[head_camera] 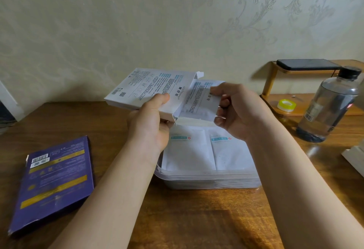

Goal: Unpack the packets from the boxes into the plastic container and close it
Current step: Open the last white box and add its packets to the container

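Nearest me, my left hand (149, 124) grips the white box (145, 89), thumb on top; my right hand (236, 111) pinches a white packet (199, 100) sticking out of its open end. Below both, the plastic container (206, 179) holds two packets (189, 150) side by side; a purple box (53, 181) lies left of it.

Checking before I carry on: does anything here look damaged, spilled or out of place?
Nothing serious. The purple box lies skewed on the table, and its near corner looks scuffed white. The white box is open at one end, and the packets in the plastic container lie flat.
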`<act>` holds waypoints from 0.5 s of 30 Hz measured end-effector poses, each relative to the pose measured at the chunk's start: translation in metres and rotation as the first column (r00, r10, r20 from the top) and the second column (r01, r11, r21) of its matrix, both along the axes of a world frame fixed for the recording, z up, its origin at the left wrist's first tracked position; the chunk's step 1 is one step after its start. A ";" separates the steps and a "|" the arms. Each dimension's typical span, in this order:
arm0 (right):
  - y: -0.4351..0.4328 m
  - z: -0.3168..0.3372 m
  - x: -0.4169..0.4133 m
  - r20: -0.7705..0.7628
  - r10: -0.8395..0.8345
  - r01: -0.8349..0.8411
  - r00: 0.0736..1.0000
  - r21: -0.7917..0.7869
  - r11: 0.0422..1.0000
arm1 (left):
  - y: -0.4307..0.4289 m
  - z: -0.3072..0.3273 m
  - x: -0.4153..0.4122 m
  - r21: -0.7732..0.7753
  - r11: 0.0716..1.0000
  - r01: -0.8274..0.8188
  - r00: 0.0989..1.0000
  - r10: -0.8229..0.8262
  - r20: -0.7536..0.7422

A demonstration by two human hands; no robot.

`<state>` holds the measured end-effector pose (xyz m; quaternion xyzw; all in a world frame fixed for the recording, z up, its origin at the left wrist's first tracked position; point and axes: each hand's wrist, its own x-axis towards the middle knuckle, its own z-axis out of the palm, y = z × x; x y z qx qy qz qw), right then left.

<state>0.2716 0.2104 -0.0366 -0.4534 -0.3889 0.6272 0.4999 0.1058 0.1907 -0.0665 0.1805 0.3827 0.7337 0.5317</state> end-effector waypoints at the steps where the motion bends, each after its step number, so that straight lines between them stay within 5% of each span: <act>1: 0.000 0.001 0.002 0.005 0.017 -0.017 1.000 0.014 1.000 | 0.001 -0.001 -0.001 -0.002 1.000 0.009 1.000 -0.009 0.008; 5: 0.004 -0.005 0.015 0.159 0.000 -0.042 0.987 0.262 0.964 | 0.002 -0.001 -0.006 -0.022 0.999 0.036 0.998 -0.035 0.057; 9: 0.009 -0.021 0.018 0.578 -0.279 -0.293 0.767 0.703 0.648 | 0.001 -0.001 -0.003 -0.036 0.996 0.075 0.996 -0.073 0.058; 11: 0.009 -0.021 0.016 0.582 -0.343 -0.316 0.737 0.746 0.587 | 0.001 -0.002 -0.002 -0.043 0.996 0.076 0.996 -0.074 0.057; 15: 0.008 -0.009 0.034 0.597 -0.320 -0.317 0.736 0.721 0.616 | 0.001 -0.003 0.000 -0.074 0.993 0.092 0.995 -0.089 0.033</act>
